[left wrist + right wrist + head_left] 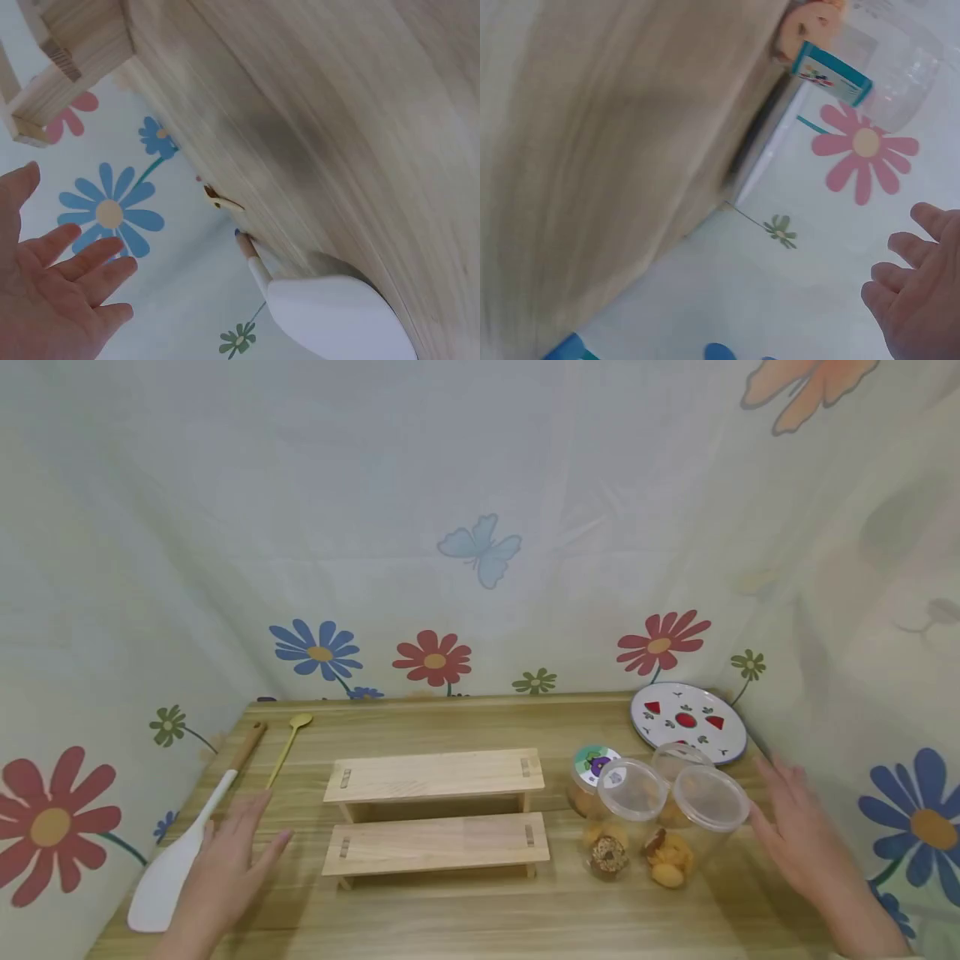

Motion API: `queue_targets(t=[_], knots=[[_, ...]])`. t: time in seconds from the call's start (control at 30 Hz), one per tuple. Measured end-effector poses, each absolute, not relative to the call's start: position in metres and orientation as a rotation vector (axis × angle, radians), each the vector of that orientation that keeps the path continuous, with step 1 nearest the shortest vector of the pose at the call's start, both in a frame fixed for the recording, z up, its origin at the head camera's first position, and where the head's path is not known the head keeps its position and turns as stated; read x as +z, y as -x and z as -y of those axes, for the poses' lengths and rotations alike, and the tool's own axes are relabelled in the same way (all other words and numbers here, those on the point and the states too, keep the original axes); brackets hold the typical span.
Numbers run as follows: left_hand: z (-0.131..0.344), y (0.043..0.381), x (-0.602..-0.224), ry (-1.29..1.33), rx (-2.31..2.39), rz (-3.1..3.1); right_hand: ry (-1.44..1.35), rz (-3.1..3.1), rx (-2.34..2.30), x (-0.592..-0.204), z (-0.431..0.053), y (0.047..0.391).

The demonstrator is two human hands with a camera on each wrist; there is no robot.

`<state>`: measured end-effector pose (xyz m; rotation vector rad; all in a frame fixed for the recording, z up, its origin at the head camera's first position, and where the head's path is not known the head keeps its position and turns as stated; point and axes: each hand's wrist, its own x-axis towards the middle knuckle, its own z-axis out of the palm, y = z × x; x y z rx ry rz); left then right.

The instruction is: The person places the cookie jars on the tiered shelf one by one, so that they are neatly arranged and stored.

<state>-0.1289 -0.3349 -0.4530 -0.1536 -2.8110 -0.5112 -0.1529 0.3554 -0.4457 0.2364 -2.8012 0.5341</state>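
My left hand (228, 868) hovers over the left side of the table, fingers spread, nothing in it. Beneath and beside it lies a white spatula (168, 877) with a wooden handle end; a thin yellow spoon (288, 745) lies just beyond. My right hand (802, 835) is held at the right, fingers extended, holding nothing. Closest to it is a cluster of several clear plastic jars (711, 802) with cookies and baked snacks inside. In the right wrist view, the right hand (922, 281) is apart from a jar (907, 67) bearing a teal-edged label.
Two low wooden stands (435, 777) sit one behind the other mid-table. At the back right, a white plate (723, 739) with watermelon designs lies near the wall. Flower-printed cloth (480, 635) encloses the table's back and both sides.
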Motion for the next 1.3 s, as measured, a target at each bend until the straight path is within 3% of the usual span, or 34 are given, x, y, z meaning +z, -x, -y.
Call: queue_targets(t=[0.2,0.7,1.3], knots=[[0.325,0.133,-0.447,0.097,-0.750,2.846,-0.211,2.735,0.639,-0.424,-0.347,0.144],[0.309,0.132,-0.473,0.183,-0.958,2.908,-0.427,2.553,0.891,-0.395,-0.301,0.122],[0.295,0.147,-0.487,0.168,-1.240,2.894,-0.251,2.695,0.882,-0.401,-0.283,0.126]])
